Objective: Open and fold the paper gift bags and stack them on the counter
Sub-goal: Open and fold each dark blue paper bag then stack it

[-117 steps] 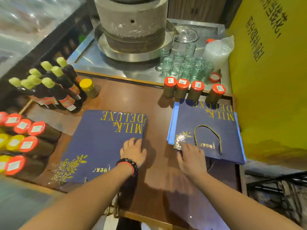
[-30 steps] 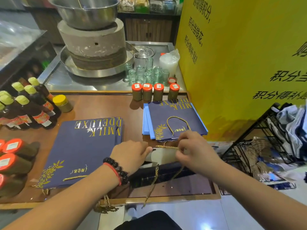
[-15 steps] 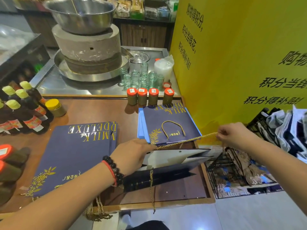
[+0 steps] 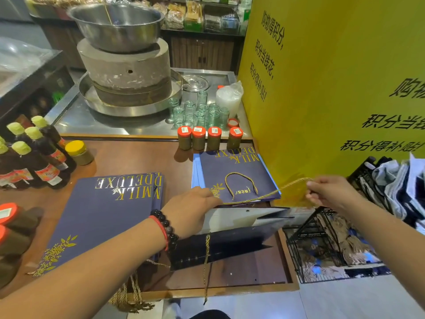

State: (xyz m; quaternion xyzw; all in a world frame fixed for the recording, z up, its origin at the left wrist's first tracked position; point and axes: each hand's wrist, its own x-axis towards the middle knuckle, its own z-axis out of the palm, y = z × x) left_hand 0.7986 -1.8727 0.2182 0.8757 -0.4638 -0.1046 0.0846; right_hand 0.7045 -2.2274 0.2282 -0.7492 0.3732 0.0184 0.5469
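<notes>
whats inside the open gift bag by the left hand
The open gift bag shows only its white inner wall, with one punched hole. Its bottom is hidden by the dark front panel and the left hand.

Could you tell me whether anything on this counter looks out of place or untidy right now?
Mostly tidy. The gold cord handles of the left stack of bags dangle in a tangle over the counter's front edge. The open bag also sits at an angle, its cord pulled taut between the left hand and right hand.

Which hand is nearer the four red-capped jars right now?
Left. The left hand sits on the open bag's rim, just below the red-capped jars; the right hand pulls the gold cord off past the counter's right edge.
</notes>
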